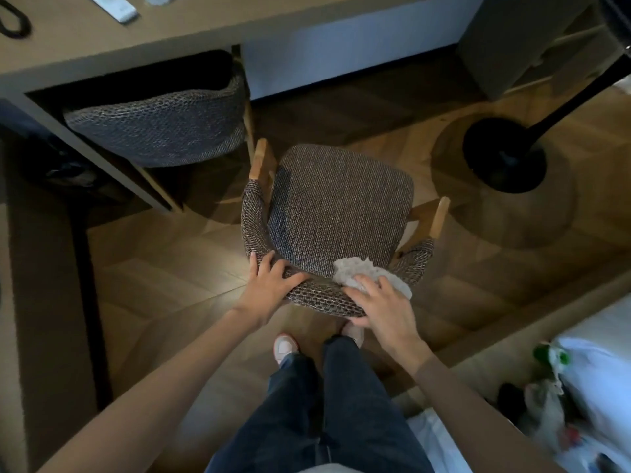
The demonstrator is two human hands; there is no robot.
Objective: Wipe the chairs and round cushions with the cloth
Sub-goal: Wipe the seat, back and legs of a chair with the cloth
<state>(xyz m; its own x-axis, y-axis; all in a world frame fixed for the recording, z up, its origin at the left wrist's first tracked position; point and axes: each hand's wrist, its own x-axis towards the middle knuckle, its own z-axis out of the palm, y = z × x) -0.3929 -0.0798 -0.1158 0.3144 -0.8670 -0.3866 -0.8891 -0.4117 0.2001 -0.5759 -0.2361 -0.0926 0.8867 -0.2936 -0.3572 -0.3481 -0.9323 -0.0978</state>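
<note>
Dark jeans [341, 411] fill the bottom of the view, the person's two legs standing just behind an armchair, with both bare forearms reaching forward to it. Wooden flooring [164, 268] in a slanted plank pattern spreads under everything. Along the top and left runs a pale desk [211, 25], and tucked under it is a second chair [160, 131] in the same dark woven fabric. The nearer chair [338, 206] stands on open floor with its seat facing away from the person; it has a curved padded backrest and light wooden arm posts on either side. To its right, well apart, sits the round black base of a floor lamp [505, 155] with its pole slanting up to the right. The left hand [269, 281] grips the top of the backrest on its left part, fingers bent over the rim toward the seat. The right hand [379, 302] lies with spread, fairly straight fingers on the right part of the backrest, pressing the cloth [355, 268] onto the fabric, its thumb against the outer face. That pale, crumpled cloth pokes out ahead of the fingers, just at the seat's rear edge. Light-coloured shoes [285, 346] show below the backrest.
</note>
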